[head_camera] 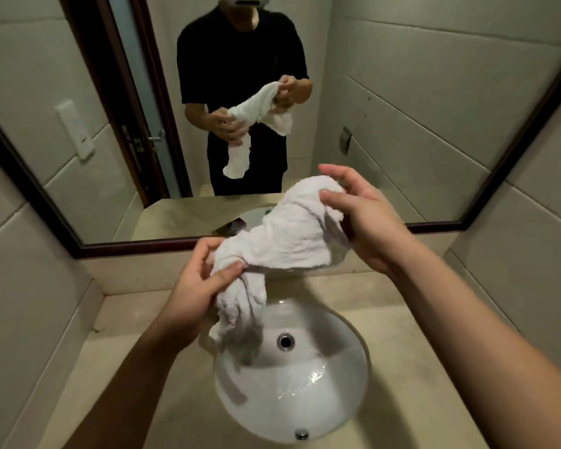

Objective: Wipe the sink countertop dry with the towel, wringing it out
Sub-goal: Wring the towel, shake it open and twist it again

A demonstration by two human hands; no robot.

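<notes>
The white terry towel [285, 241], bunched over the round white sink basin [344, 396], is gripped at each end by the left hand [201, 286] and right hand [366, 218], which should probably twist opposite ways so drips miss the beige stone countertop [412, 361].

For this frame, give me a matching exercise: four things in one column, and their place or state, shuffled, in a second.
Things:
1. white terry towel
2. left hand
3. round white ceramic sink basin
4. dark-framed wall mirror

States:
A. wet, with a metal drain at its centre
B. grips the towel's lower bunched end
C. held up between both hands, one end hanging over the basin
D. shows the person's reflection

Pairs: 1-C, 2-B, 3-A, 4-D
</notes>
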